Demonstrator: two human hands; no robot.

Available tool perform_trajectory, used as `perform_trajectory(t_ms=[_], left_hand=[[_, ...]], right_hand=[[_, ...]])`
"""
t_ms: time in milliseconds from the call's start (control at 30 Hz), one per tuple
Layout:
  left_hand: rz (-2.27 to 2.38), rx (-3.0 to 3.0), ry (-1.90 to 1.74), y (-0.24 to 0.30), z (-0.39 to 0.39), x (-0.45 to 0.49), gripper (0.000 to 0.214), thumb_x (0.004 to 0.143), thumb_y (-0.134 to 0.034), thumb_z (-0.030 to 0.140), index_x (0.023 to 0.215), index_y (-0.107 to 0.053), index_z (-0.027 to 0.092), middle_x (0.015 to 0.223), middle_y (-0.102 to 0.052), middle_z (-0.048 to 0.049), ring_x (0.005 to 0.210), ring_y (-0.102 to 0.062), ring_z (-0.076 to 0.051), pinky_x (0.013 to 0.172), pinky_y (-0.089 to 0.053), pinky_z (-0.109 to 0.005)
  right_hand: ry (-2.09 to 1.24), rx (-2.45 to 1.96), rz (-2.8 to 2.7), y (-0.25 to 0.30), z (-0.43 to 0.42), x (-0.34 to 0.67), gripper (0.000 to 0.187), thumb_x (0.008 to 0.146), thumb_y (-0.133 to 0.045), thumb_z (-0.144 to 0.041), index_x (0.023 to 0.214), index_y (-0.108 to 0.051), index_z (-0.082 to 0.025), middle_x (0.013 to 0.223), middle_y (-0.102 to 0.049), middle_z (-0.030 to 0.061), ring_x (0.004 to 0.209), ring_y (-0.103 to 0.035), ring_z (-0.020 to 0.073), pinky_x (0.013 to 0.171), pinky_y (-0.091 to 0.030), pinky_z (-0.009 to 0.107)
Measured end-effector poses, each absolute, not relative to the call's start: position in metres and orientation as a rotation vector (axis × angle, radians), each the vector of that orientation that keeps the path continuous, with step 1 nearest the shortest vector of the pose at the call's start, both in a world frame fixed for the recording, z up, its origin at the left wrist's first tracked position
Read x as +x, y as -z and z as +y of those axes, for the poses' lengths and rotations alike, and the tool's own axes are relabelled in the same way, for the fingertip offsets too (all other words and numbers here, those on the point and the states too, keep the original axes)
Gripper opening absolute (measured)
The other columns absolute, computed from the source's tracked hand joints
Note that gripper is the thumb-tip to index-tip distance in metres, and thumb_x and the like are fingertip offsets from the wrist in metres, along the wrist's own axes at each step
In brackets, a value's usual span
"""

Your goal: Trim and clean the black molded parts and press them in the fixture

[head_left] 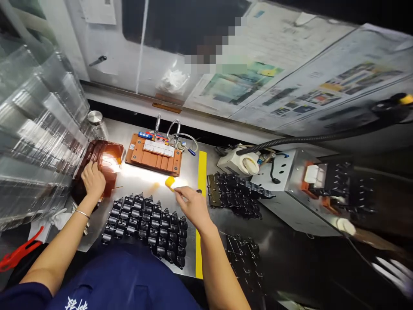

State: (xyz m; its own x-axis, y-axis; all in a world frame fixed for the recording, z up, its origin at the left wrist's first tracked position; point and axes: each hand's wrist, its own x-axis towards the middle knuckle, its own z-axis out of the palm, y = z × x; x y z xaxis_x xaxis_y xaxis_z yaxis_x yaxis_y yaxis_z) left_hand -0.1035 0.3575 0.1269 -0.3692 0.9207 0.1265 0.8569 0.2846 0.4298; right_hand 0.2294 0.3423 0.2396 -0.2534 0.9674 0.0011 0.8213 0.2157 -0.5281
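My left hand (93, 178) rests on a stack of shiny amber film sheets (111, 150) at the left of the bench, fingers slightly spread and their tips partly lost against the dark sheets. Between the thumb and fingers of my right hand (192, 204) is pinched a small yellow strip (169, 181), its curled end sticking out over the metal worktop. Just behind the strip stands an orange-brown fixture block (153, 161) with a white ruler-like plate (158, 147) and toggle clamps. Rows of black moulded plastic parts (145, 224) lie in front of me, between my forearms.
Clear plastic trays (41, 129) are piled high at the left, near a lidded jar (96, 122). A yellow tape line (202, 168) runs along the worktop. More black parts (235, 193) and a grey machine box (290, 185) stand at the right, under a black flexible hose (297, 141).
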Motion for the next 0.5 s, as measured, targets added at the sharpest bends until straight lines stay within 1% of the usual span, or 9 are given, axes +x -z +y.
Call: perform_trajectory(t_ms=[67,100,133,200,267,300,367,433,500], left_hand=[[1.881,1.750,-0.717,-0.137,0.380,-0.070,0.042,0.086,-0.050,0.030,0.123,-0.054,0.012,0.133,-0.052,-0.0187,0.127,-0.043,-0.033,0.108,-0.031,-0.050],[1.595,1.721,-0.684,-0.141,0.392,-0.052,0.043,0.085,-0.052,0.038,0.121,-0.057,0.015,0.131,-0.055,-0.0155,0.126,-0.046,-0.030,0.110,-0.031,-0.047],[1.345,1.642,-0.620,-0.145,0.404,-0.036,0.045,0.084,-0.052,0.047,0.118,-0.060,0.017,0.129,-0.058,-0.0128,0.125,-0.048,-0.029,0.110,-0.031,-0.045],[1.034,1.374,-0.466,-0.148,0.426,-0.014,0.053,0.085,-0.044,0.060,0.109,-0.065,0.019,0.123,-0.063,-0.0105,0.120,-0.053,-0.027,0.108,-0.035,-0.044],[0.904,1.079,-0.360,-0.145,0.444,-0.007,0.060,0.084,-0.039,0.067,0.099,-0.068,0.017,0.112,-0.068,-0.0120,0.109,-0.060,-0.027,0.098,-0.045,-0.043],[0.876,0.949,-0.345,-0.143,0.451,-0.009,0.060,0.083,-0.041,0.068,0.096,-0.069,0.016,0.108,-0.069,-0.0133,0.102,-0.063,-0.027,0.090,-0.049,-0.042],[0.861,0.745,-0.391,-0.135,0.463,-0.017,0.053,0.080,-0.053,0.063,0.095,-0.068,0.015,0.104,-0.069,-0.0156,0.092,-0.066,-0.026,0.076,-0.055,-0.038],[0.894,0.617,-0.497,-0.128,0.474,-0.023,0.041,0.079,-0.063,0.050,0.097,-0.066,0.013,0.105,-0.069,-0.0163,0.087,-0.068,-0.025,0.068,-0.057,-0.036],[0.957,0.542,-0.605,-0.124,0.484,-0.023,0.030,0.078,-0.066,0.035,0.098,-0.064,0.012,0.103,-0.069,-0.0153,0.086,-0.069,-0.024,0.064,-0.058,-0.035]], right_hand=[[-0.755,-1.503,-2.214,-0.246,0.345,0.234,0.020,0.087,-0.051,-0.024,0.088,-0.071,-0.023,0.085,-0.073,0.0046,0.080,-0.066,0.0184,0.072,-0.051,0.030],[-0.824,-1.426,-2.188,-0.247,0.349,0.237,0.019,0.088,-0.052,-0.023,0.087,-0.071,-0.023,0.084,-0.072,0.0038,0.080,-0.066,0.0176,0.073,-0.051,0.029],[-0.873,-1.381,-2.119,-0.247,0.353,0.238,0.018,0.088,-0.053,-0.024,0.087,-0.071,-0.023,0.083,-0.072,0.0034,0.079,-0.066,0.0170,0.073,-0.051,0.029],[-0.911,-1.418,-1.861,-0.237,0.368,0.241,0.016,0.087,-0.056,-0.027,0.084,-0.071,-0.022,0.082,-0.072,0.0035,0.077,-0.065,0.0163,0.073,-0.052,0.029],[-0.933,-1.530,-1.497,-0.216,0.387,0.242,0.017,0.082,-0.061,-0.035,0.080,-0.070,-0.020,0.078,-0.072,0.0039,0.071,-0.065,0.0161,0.067,-0.053,0.029],[-0.960,-1.568,-1.310,-0.202,0.397,0.241,0.021,0.079,-0.064,-0.039,0.079,-0.069,-0.019,0.075,-0.071,0.0039,0.067,-0.065,0.0161,0.064,-0.053,0.029],[-1.047,-1.589,-0.989,-0.171,0.419,0.238,0.029,0.070,-0.068,-0.045,0.076,-0.067,-0.017,0.067,-0.069,0.0035,0.062,-0.064,0.0161,0.059,-0.054,0.029],[-1.119,-1.587,-0.765,-0.142,0.437,0.234,0.033,0.063,-0.071,-0.047,0.073,-0.066,-0.017,0.062,-0.068,0.0027,0.059,-0.063,0.0160,0.057,-0.053,0.030],[-1.153,-1.589,-0.623,-0.122,0.451,0.228,0.032,0.058,-0.072,-0.045,0.071,-0.065,-0.016,0.061,-0.067,0.0021,0.057,-0.062,0.0148,0.055,-0.053,0.028]])
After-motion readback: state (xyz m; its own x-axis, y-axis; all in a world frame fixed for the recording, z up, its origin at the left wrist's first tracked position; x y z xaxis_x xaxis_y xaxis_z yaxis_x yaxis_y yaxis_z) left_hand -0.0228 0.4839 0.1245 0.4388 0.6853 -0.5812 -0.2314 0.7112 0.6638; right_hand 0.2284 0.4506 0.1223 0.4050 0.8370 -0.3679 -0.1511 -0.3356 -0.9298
